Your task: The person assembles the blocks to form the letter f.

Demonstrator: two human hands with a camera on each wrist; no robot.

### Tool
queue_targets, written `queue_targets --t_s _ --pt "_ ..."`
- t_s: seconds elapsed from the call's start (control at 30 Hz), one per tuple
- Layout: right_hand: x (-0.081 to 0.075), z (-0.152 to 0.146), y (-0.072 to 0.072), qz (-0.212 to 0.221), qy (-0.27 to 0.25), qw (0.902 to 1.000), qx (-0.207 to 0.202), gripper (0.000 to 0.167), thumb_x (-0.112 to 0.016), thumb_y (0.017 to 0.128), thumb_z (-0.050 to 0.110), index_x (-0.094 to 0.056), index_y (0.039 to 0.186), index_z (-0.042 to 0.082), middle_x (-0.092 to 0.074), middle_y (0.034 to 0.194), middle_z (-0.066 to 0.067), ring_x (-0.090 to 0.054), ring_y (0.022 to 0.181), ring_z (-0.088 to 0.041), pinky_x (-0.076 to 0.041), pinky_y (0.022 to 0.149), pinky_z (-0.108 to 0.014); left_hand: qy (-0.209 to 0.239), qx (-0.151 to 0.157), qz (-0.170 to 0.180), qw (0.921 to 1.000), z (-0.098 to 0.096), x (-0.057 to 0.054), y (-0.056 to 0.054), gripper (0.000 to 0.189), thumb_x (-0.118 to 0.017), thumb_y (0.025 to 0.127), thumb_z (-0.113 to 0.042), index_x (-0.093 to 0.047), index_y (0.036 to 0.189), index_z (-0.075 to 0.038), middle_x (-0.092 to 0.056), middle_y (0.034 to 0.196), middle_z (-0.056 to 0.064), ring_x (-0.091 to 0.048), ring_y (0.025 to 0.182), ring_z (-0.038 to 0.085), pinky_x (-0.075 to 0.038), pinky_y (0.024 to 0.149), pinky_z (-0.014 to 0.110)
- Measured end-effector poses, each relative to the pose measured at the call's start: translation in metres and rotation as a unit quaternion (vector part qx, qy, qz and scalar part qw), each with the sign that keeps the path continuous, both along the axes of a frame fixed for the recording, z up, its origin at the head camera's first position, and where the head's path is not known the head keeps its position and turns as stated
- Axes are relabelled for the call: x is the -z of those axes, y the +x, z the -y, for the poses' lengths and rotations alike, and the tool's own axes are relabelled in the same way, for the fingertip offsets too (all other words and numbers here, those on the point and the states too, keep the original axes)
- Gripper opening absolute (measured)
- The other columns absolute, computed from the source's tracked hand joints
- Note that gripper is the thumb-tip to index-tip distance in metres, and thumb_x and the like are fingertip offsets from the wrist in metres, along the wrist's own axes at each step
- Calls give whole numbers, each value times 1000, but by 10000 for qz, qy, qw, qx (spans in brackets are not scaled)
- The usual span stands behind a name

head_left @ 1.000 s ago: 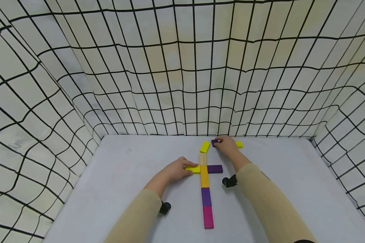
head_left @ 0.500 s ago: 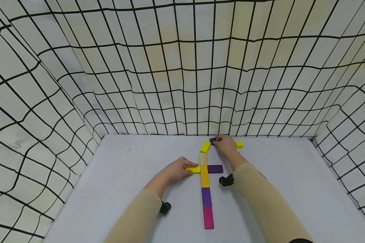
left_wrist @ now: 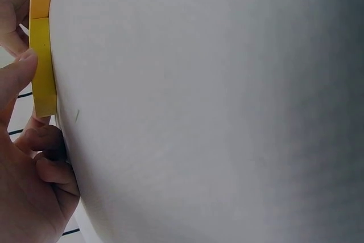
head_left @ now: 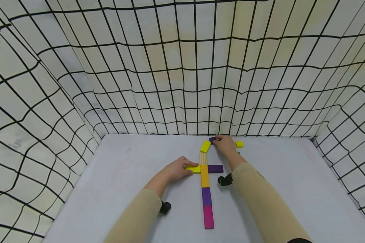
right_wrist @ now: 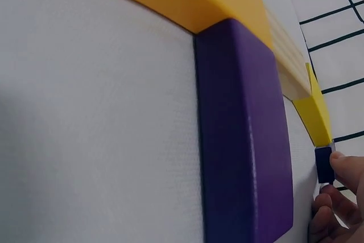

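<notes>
My left hand [head_left: 175, 168] pinches a yellow block [head_left: 196, 169] that lies flat, its end against the side of an orange block [head_left: 205, 177]. In the left wrist view the thumb presses on the yellow block's [left_wrist: 44, 72] face. At the far edge of the table, my right hand [head_left: 226, 145] pinches a small dark purple block [head_left: 212, 139], tilted, its end right at the top corner of a slanted yellow block [head_left: 205, 146]. Fingers partly hide the purple block. The right wrist view has this dark block [right_wrist: 323, 165] close below the yellow one.
A striped wooden piece [head_left: 203, 158], the orange block, a violet block [head_left: 206, 196] and a magenta block [head_left: 208, 217] form a column. Another purple block [head_left: 215, 168] juts right. Beyond my right hand lie a yellow block [head_left: 239, 144] and a green bit. Black netting [head_left: 182, 108] surrounds the table [head_left: 124, 182].
My right hand has moved slightly left, bringing the purple block up to the slanted yellow block and tilting it. A green bit now shows beside the right wrist. The left hand has stayed put.
</notes>
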State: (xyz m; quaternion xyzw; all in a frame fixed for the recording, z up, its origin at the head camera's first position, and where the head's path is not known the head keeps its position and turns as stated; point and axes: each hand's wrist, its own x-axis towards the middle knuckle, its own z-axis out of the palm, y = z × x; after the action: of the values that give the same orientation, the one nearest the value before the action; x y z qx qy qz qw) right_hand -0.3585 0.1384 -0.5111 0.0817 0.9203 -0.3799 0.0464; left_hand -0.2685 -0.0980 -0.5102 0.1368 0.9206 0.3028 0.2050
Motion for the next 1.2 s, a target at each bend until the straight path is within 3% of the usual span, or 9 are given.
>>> queue_targets --t_s 0.3,0.8,1.2 --pt "-3 1 0 80 -51 10000 -26 39 -62 99 27 -62 136 15 -58 136 -14 -53 118 -29 -46 100 -44 -17 -34 33 10000 -1 -5 2 33 -66 96 -28 -68 127 -39 -54 120 -1 -51 111 20 -41 104 47" --pt "-3 1 1 140 -195 9997 -31 39 -62 99 25 -61 137 16 -60 131 -14 -54 106 -27 -49 93 -40 -43 -10 14 10000 -2 -9 4 33 -66 96 -27 -68 128 -37 -54 117 -2 -51 107 20 -42 101 45" --pt "-6 -2 4 -40 -227 9995 -228 42 -62 99 28 -60 138 13 -60 126 -15 -56 105 -29 -50 91 -41 -25 -27 63 10000 -1 -6 2 33 -66 96 -28 -68 127 -38 -53 116 -1 -51 106 19 -43 101 45"
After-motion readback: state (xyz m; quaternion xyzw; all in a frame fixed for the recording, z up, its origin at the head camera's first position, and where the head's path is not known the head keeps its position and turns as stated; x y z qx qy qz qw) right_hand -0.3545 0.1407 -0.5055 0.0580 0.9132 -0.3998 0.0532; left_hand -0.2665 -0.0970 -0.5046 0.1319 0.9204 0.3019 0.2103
